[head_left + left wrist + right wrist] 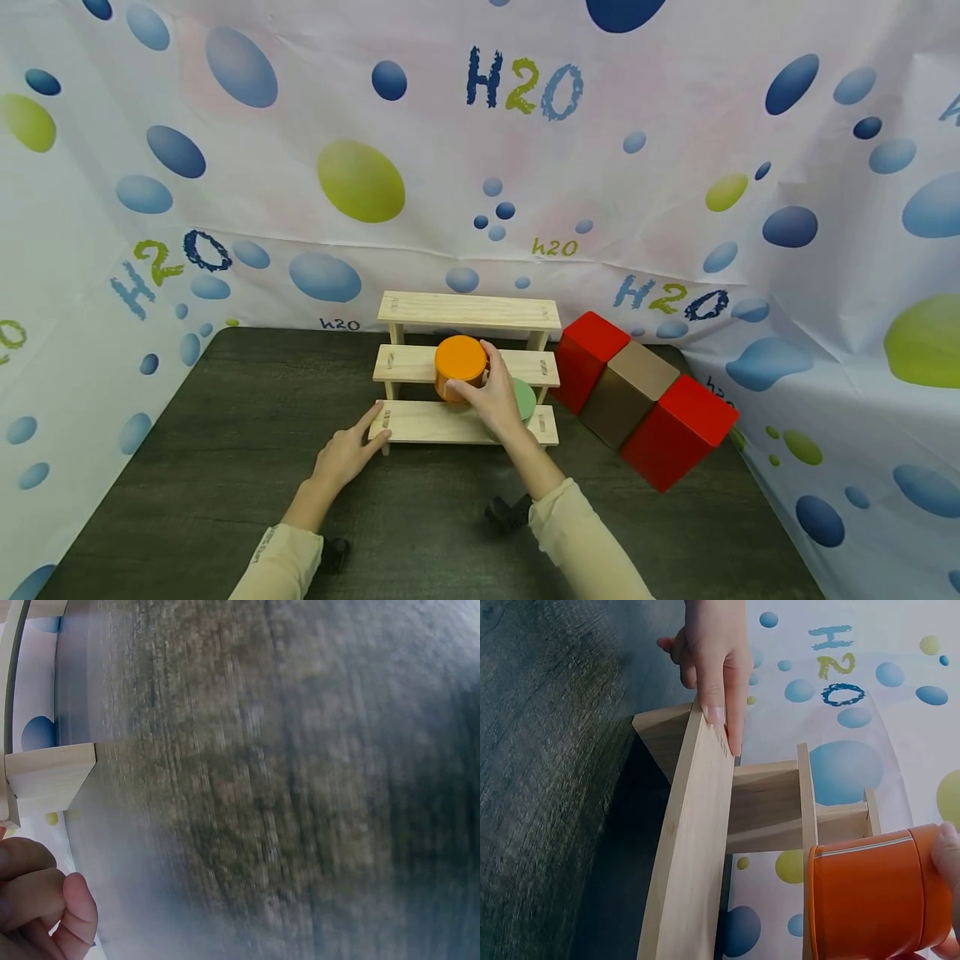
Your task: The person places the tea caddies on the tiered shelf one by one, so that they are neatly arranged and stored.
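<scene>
Tabletop booth, printed sheeting (pixel 442 158), dark table (pixel 420 517)

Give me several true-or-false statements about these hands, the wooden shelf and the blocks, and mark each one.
1. The right hand holds the orange container. True.
2. The left hand touches the bottom tier. True.
3. The container sits on the top tier. False: it is at the middle tier.
4. All three blocks are red. False: the middle one is brown.
5. The right hand partly hides a green object. True.
</scene>
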The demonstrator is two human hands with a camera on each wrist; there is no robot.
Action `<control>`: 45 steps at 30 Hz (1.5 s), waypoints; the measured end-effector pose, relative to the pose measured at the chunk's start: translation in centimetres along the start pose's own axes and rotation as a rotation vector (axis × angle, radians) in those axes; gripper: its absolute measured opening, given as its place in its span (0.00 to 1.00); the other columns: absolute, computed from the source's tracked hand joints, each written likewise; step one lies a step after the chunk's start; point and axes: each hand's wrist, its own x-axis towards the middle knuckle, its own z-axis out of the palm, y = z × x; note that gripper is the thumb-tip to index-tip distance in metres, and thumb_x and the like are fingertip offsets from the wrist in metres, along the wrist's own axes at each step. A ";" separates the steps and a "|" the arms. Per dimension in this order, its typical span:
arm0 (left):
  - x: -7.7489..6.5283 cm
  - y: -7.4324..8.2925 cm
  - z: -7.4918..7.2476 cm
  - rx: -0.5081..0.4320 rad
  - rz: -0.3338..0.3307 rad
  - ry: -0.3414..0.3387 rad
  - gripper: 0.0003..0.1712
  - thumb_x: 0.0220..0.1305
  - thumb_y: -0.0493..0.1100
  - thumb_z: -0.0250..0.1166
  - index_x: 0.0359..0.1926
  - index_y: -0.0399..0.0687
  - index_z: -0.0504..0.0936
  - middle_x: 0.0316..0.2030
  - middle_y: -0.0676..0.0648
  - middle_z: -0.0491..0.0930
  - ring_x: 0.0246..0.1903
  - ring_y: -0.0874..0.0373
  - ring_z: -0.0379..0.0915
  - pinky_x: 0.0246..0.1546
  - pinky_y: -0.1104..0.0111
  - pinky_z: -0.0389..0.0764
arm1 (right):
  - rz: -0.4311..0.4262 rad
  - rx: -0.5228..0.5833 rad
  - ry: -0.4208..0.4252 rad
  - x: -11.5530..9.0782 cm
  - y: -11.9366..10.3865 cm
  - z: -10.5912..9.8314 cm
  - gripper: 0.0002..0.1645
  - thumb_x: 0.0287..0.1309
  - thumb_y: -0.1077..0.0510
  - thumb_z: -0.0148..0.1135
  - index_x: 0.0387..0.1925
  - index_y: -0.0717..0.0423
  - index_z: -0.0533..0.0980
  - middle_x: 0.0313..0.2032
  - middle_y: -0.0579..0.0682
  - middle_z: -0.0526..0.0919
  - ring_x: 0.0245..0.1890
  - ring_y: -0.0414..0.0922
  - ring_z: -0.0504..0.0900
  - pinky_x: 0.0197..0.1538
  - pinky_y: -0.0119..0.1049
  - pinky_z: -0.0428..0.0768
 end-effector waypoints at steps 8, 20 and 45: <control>0.0 0.0 0.0 0.008 0.001 -0.005 0.39 0.63 0.65 0.50 0.70 0.57 0.52 0.13 0.47 0.63 0.12 0.61 0.48 0.12 0.69 0.55 | 0.021 0.029 0.018 0.3 -0.3 -0.1 0.44 0.47 0.59 0.69 0.62 0.63 0.56 0.56 0.61 0.68 0.57 0.54 0.68 0.59 0.53 0.62; 0.0 0.0 -0.1 0.005 -0.005 -0.004 0.39 0.63 0.65 0.50 0.70 0.57 0.52 0.14 0.47 0.63 0.12 0.60 0.48 0.13 0.69 0.55 | 0.005 0.011 0.048 0.3 -1.3 -0.1 0.41 0.50 0.58 0.67 0.62 0.64 0.59 0.57 0.64 0.63 0.57 0.58 0.65 0.57 0.53 0.65; -0.1 0.1 0.1 -0.006 0.006 0.015 0.39 0.63 0.63 0.51 0.70 0.56 0.53 0.14 0.47 0.62 0.12 0.61 0.47 0.12 0.69 0.54 | 0.007 0.049 0.153 1.2 -0.4 0.5 0.30 0.49 0.61 0.68 0.51 0.66 0.64 0.50 0.64 0.65 0.53 0.59 0.71 0.50 0.45 0.74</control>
